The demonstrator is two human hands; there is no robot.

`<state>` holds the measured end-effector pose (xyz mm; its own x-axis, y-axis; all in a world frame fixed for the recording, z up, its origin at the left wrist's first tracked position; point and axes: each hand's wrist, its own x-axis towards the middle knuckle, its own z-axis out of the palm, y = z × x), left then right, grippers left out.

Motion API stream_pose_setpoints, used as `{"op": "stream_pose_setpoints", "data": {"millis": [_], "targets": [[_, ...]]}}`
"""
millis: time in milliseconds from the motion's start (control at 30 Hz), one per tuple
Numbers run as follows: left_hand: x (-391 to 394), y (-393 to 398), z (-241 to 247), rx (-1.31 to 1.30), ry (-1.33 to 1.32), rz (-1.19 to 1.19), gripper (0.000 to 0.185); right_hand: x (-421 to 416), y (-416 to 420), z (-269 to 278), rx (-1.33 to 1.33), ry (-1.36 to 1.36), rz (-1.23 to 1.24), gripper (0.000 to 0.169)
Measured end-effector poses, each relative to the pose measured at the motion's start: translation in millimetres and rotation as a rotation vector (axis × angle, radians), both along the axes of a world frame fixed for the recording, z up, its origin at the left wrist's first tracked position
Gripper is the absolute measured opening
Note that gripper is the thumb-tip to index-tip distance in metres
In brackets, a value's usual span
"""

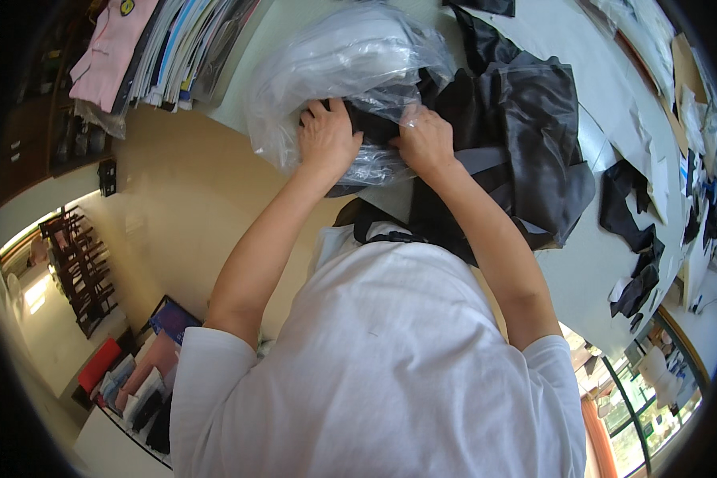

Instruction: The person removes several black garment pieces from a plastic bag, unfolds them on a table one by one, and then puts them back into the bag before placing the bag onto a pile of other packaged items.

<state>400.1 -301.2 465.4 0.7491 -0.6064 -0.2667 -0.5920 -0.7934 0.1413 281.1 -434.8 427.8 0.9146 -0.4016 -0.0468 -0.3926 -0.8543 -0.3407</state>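
A clear plastic bag (346, 66) lies bunched on the pale table, with whitish material showing through it. Dark fabric (373, 122) sits at its near side, between my two hands. My left hand (330, 137) curls its fingers over the left part of this fabric. On the right part, my right hand (427, 140) grips the fabric, with some plastic film over its fingers. Glossy black cloth pieces (538, 119) are heaped just right of my right hand, partly hanging at the table edge. The fingertips of both hands are partly hidden.
A row of thin folders or sheets (185, 42) and a pink garment (110, 54) are at the far left. Black cloth scraps (633, 227) and white paper (621, 107) lie on the right of the table (573, 287). Folded fabrics (137, 382) sit on a lower-left surface.
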Motion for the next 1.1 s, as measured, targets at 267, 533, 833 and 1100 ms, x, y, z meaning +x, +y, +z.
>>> {"op": "stream_pose_setpoints", "data": {"millis": [267,533,833,1100], "targets": [[42,-11,-5,0.088,0.215,-0.026,0.068,-3,13,20,0.039,-0.175,-0.126,0.012],[-21,-26,5,0.223,-0.025,-0.094,0.063,-29,24,9,0.215,0.031,0.199,0.012],[69,-25,-11,0.044,0.129,-0.001,0.032,-61,32,30,0.118,-0.024,0.107,0.013],[123,11,18,-0.652,0.991,0.752,0.022,-27,28,52,0.477,-0.393,0.000,0.027]]}}
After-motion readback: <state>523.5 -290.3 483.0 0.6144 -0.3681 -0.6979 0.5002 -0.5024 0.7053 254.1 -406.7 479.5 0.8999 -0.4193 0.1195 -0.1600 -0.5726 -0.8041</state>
